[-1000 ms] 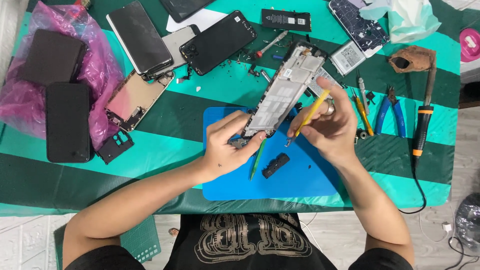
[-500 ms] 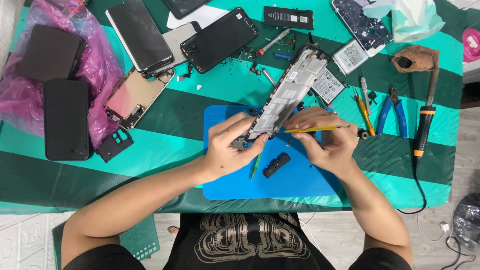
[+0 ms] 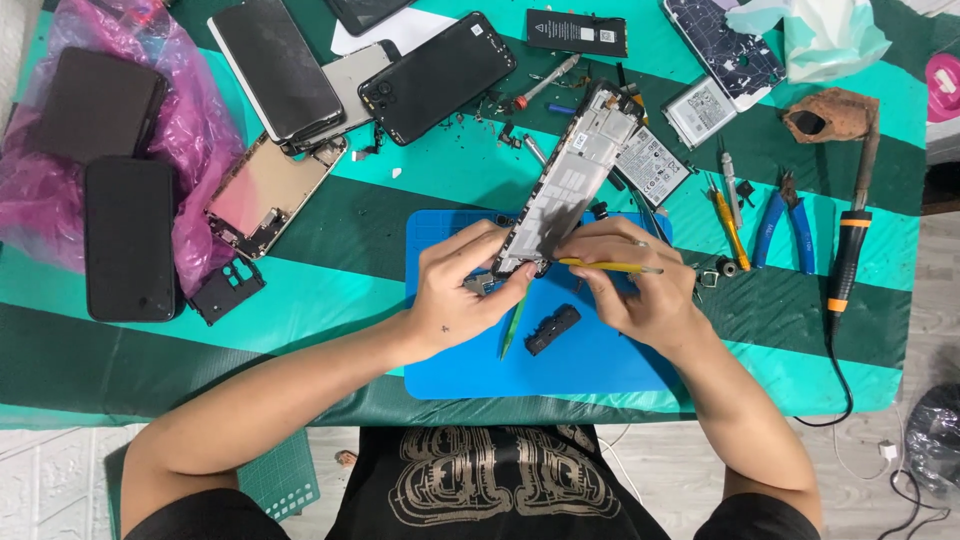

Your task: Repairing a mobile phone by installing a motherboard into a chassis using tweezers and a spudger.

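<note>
The opened, back-less silver phone frame (image 3: 572, 190) stands tilted at frame centre, its lower end gripped by the left hand (image 3: 462, 290). The right hand (image 3: 640, 285) pinches a thin yellow-handled tool (image 3: 608, 266) against it. A small black part (image 3: 552, 329) already lies loose on the blue mat (image 3: 600, 365); boards remain inside.

You have two hands at work: left hand (image 3: 455, 295) and right hand (image 3: 640, 290), sharing one opened phone frame (image 3: 570, 185). One yellow-handled tool (image 3: 610, 266) sits in your right. On the table you have one blue mat (image 3: 600, 360), one soldering iron (image 3: 850, 250), one pair of blue-handled pliers (image 3: 785, 230) and two loose batteries (image 3: 577, 32) (image 3: 700, 110).
</note>
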